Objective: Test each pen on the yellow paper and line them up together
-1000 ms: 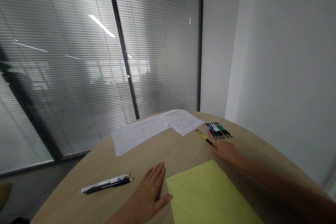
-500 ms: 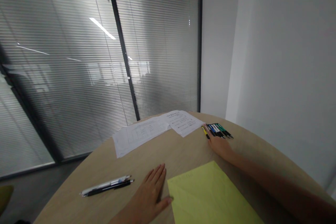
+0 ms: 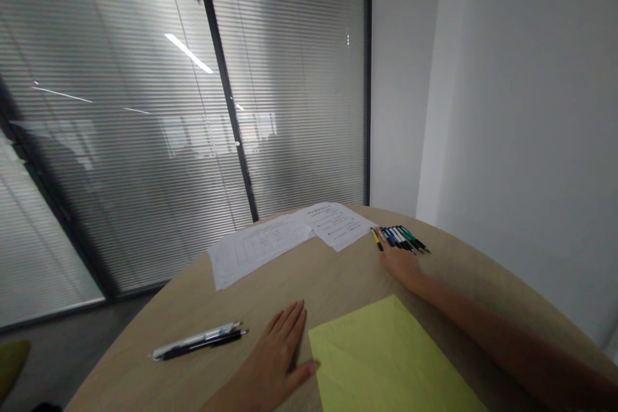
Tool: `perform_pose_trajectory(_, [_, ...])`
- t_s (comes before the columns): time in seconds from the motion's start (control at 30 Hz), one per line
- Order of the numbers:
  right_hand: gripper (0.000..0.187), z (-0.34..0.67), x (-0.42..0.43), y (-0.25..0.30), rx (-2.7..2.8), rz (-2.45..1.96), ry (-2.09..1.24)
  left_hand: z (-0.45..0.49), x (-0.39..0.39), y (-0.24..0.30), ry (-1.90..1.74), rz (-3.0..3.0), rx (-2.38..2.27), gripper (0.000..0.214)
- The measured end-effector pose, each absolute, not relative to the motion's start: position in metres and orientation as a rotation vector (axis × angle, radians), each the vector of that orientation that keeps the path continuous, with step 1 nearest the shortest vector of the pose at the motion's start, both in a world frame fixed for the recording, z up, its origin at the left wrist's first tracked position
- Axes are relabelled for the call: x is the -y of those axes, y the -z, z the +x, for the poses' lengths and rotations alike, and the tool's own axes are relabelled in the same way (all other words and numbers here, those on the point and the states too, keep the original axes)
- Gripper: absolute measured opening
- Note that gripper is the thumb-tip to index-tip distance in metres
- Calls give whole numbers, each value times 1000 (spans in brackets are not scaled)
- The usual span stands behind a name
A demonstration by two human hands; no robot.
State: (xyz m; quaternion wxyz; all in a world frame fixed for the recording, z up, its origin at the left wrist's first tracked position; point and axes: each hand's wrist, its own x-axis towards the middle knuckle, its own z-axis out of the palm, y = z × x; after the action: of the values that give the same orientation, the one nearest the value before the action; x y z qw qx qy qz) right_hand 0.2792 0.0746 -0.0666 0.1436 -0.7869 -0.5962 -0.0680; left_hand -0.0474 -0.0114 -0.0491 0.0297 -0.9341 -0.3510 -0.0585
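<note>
While left hand (image 3: 275,360) lies open, empty | right hand (image 3: 400,265), fingers maybe touching yellow pen (image 3: 376,239) | other pens (image 3: 402,238) beside

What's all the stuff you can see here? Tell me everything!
Round table: one, pale wood, in front.
Printed sheets: two, white, at the far edge of the table.
Row of pens: several, mostly blue, black, white and green, far right of the table.
Yellow pen: one, yellow and black, at the end of that row.
Pair of pens: two, one white, one black, left on the table.
Paper sheet: one, yellow-green, near edge of the table.
Window blinds: two panels, grey, ahead.
Wall: one, white, right.
Left hand: one, flat on the table beside the paper sheet.
Right hand: one, at the yellow pen.
</note>
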Motion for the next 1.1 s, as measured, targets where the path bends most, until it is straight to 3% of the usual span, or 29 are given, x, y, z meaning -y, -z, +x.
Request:
perform_pose_trajectory(0.87, [59,278,-69,65,1717,-2326,277,-52,10,53,253,-2821,1024,67])
perform_pose_trajectory(1.1, [56,281,-66,66,1731,-2327,258,-53,14,30,169,-2665,1345,62])
